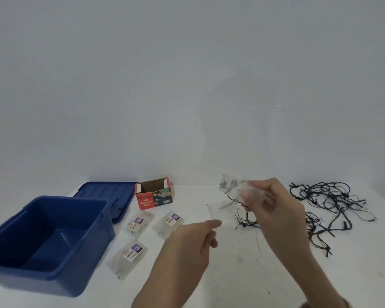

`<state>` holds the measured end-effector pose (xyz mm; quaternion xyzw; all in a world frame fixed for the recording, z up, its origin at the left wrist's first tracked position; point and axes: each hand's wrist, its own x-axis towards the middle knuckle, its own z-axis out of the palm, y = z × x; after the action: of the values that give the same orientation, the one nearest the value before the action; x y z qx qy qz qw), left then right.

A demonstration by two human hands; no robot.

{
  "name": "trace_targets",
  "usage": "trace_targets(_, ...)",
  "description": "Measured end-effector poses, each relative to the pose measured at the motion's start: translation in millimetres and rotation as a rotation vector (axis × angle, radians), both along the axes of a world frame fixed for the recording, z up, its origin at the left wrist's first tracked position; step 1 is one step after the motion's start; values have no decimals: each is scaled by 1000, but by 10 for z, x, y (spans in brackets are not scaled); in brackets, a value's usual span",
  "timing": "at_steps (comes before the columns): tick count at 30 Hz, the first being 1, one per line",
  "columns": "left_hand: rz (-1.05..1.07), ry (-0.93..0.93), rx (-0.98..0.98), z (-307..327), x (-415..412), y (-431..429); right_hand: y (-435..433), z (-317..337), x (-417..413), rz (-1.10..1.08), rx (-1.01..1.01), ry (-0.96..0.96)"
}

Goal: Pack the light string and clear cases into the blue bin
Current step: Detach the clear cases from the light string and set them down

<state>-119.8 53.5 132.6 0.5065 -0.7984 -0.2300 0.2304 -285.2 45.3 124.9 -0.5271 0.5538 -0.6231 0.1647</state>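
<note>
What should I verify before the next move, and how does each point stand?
1. Blue bin open, lid lying behind it: ok.
2. Light string gathered for packing: not ok, sprawled tangled on the table.
3. Clear cases in bin: not ok, three lie beside it.
4. Right hand grips the clear bundle: ok.
5. Left hand pinching something: cannot tell.

- A plain pale grey wall [187,74] fills most of my view.
- A white table [242,274] sits before me, faintly marked.
- A thin dark line [333,105] crosses the wall's right side.
- Soft, even light.
</note>
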Motion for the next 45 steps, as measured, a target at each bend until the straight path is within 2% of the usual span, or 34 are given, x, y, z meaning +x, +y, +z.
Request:
trace_targets(3,41,-234,-108,143,-10,20,-3,-70,39,-75,-7,309)
trace_targets(6,70,-403,-147,235,-12,43,-6,-73,37,-63,8,365)
trace_targets(10,84,-476,-216,365,67,66,-8,-49,-1,-52,4,409)
trace_targets(13,92,-444,-297,417,127,38,-25,-39,-37,-36,10,472)
trace_targets(16,-32,-396,-513,462,153,-44,-28,-22,-63,60,46,540)
trace_targets(19,-86,-330,-688,479,166,-193,8,-9,-90,290,225,490)
trace_targets(22,-73,-253,-714,437,202,-378,75,57,-115,643,333,176)
trace_targets(23,-63,-194,-656,398,209,-423,98,85,-131,730,343,56)
trace_targets(25,-30,25,-412,273,193,-468,115,111,-164,825,331,-119)
trace_targets(27,7,259,-173,114,165,-475,108,98,-169,865,291,-246)
trace_targets(29,29,392,-31,-12,117,-431,81,50,-146,886,246,-403)
trace_targets(32,109,590,146,-141,3,-300,29,-57,-78,785,193,-638)
trace_targets(35,180,731,153,-207,-135,-153,26,-114,42,638,138,-728)
trace_targets(38,229,776,174,-201,-208,-82,60,-119,144,481,88,-694)
trace_targets(42,276,920,401,-158,-229,-115,66,-163,178,267,23,-435)
trace_targets(45,204,1042,654,-112,-218,-132,60,-253,201,101,-18,-120)
